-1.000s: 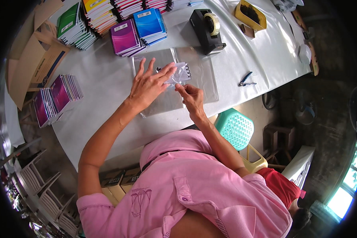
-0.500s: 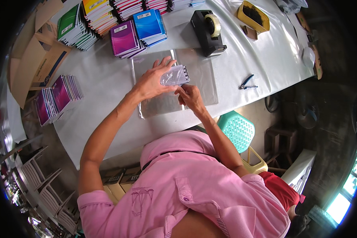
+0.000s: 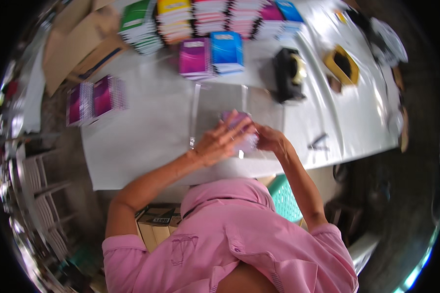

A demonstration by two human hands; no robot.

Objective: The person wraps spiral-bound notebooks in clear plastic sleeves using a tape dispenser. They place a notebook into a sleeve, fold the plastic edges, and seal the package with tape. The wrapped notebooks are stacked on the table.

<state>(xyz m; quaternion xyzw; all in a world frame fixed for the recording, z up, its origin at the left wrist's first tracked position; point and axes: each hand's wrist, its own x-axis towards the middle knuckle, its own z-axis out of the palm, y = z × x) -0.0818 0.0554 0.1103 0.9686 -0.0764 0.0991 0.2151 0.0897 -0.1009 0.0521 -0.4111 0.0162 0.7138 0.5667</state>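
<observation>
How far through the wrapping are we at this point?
Done: I cannot tell; no finished packs are clearly visible. In hand: both the left hand and right hand press a small purple item on clear plastic sheets. Left: stacks of notebooks remain behind, beside the black tape dispenser.

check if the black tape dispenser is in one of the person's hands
No, the black tape dispenser stands on the white table apart from both hands, while the left hand and right hand meet on a clear plastic bag.
</observation>
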